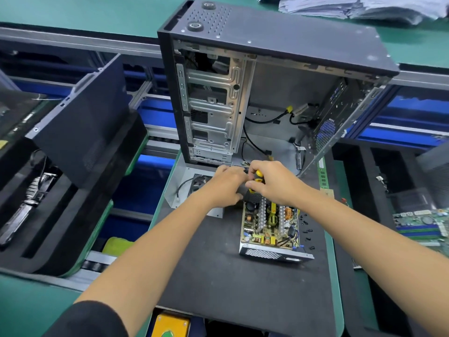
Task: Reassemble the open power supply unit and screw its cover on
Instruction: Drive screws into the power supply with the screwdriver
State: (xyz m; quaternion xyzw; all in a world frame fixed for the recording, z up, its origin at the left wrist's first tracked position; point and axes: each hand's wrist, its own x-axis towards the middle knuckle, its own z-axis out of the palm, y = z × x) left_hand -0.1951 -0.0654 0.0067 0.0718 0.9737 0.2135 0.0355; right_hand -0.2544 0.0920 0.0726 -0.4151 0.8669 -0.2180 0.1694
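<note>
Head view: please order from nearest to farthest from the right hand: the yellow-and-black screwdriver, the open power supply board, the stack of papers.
1. Yellow-and-black screwdriver, gripped in the right hand.
2. Open power supply board, just below the hand.
3. Stack of white papers, far top right.

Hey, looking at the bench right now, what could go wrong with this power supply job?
The small black screws lie loose on the mat beside the open power supply; a forearm sweep could scatter them. The right hand holds the screwdriver just above the exposed board, so a slip might gouge components. The fan cover sits near the mat's edge.
</note>
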